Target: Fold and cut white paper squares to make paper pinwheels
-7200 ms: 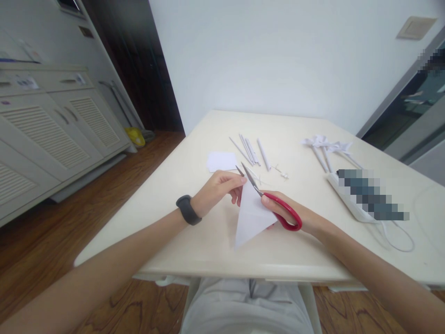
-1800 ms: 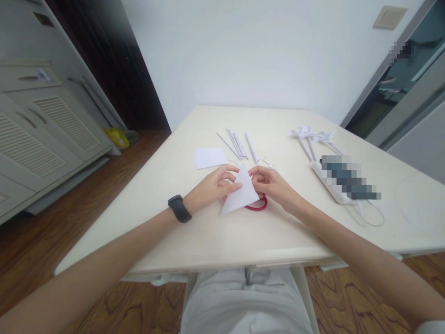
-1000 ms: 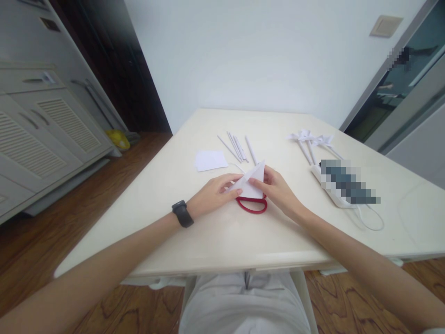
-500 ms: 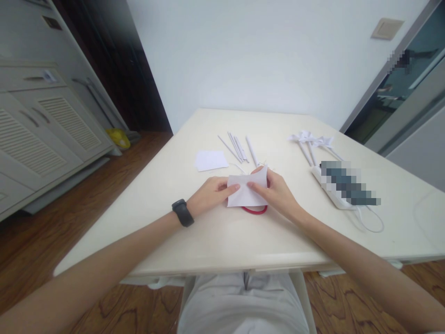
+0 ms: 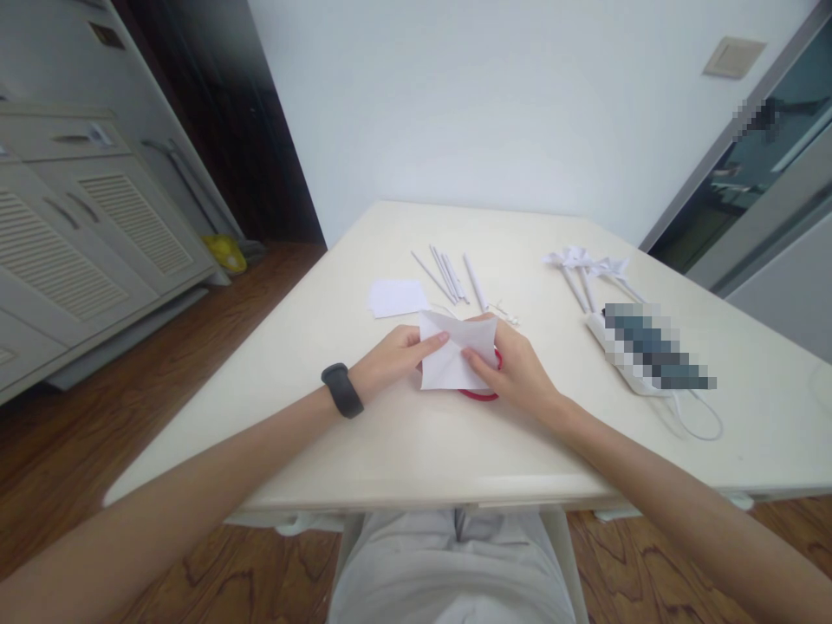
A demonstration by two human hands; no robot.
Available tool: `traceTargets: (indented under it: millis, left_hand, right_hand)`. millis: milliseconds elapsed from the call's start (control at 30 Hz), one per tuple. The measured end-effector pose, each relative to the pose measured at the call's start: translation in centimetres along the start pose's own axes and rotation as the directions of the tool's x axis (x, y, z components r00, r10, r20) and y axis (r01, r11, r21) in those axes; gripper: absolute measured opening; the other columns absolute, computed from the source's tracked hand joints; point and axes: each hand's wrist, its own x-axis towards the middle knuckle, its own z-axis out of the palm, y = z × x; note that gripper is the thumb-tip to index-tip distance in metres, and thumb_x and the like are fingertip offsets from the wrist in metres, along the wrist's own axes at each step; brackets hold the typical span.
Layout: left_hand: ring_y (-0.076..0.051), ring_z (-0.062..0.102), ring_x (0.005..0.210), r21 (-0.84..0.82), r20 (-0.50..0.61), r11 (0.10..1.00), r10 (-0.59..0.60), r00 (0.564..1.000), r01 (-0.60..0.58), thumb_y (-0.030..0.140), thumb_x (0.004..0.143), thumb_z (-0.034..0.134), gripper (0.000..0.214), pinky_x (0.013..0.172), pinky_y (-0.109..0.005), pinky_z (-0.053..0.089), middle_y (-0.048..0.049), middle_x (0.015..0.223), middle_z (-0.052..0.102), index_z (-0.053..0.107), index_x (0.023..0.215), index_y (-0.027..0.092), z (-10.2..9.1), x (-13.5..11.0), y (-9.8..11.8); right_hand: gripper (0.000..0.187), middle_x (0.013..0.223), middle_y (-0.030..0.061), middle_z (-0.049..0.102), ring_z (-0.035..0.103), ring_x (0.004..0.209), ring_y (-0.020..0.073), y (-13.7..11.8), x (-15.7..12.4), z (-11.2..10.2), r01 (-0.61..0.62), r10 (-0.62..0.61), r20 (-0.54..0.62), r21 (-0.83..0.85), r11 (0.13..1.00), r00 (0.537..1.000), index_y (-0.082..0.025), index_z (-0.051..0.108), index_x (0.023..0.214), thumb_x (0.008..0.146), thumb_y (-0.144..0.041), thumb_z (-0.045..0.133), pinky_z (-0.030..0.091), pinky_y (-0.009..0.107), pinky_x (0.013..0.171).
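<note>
Centrally, a creased white paper sheet (image 5: 448,371) is held up just over the near half of the worktop (image 5: 390,451), stretched between 2 hands. The left hand (image 5: 398,354) has its grip closed on the left side, thumb across the face; the right hand (image 5: 520,360) pinches the opposite side likewise, its thumb near the middle. The top edge dips between them. Under the sheet, a red handle (image 5: 479,396) peeks out below and beside the right hand; the rest of it is hidden. Just beyond lie a white paper stack (image 5: 398,297) to the left, a cluster of thin white rolls (image 5: 448,276), 1 thicker roll (image 5: 476,282) and some small white scraps (image 5: 510,318). Farther right, white folded paper shapes (image 5: 578,257) top several sticks, near a white object (image 5: 617,368) with a cable (image 5: 705,438), partly pixelated. A black wristband (image 5: 342,390) circles the left wrist.
</note>
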Motion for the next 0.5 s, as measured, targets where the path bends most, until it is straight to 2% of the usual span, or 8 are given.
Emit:
traceTargets:
  millis: [133,367,500]
  left_hand:
    - [-0.018,0.060,0.069,-0.034,0.008,0.999,0.000,1.000,0.001,0.044,0.078,0.055,0.032,0.064,-0.028,0.046,-0.0043,0.075,0.066,0.065,0.080,0.014,-0.1,-0.1,0.2]
    - [-0.021,0.061,0.082,-0.148,0.049,0.989,0.022,0.999,-0.014,0.043,0.080,0.053,0.033,0.072,-0.032,0.046,-0.0061,0.088,0.067,0.063,0.095,0.016,-0.1,-0.3,0.3]
    - [-0.021,0.061,0.083,-0.192,0.023,0.981,0.027,0.999,-0.022,0.043,0.079,0.055,0.033,0.072,-0.031,0.046,-0.0063,0.091,0.067,0.063,0.095,0.015,-0.2,-0.2,0.1]
  right_hand:
    - [0.031,0.107,0.0091,0.055,0.053,0.099,0.0209,-0.3,0.1,0.0,0.097,-0.097,0.021,0.012,0.995,0.995,-0.020,0.047,0.113,0.083,-0.013,0.043,0.045,0.035,0.084]
    - [0.040,0.127,0.0083,0.048,0.045,0.117,0.0204,-1.2,-0.1,-0.6,0.160,-0.163,0.084,0.045,0.986,0.983,-0.022,0.042,0.126,0.086,-0.018,0.041,0.039,0.039,0.097]
    - [0.039,0.126,0.0082,0.050,0.045,0.118,0.0210,-1.5,-0.3,-1.0,0.194,-0.197,0.044,0.073,0.978,0.979,-0.023,0.041,0.128,0.089,-0.020,0.037,0.039,0.040,0.097]
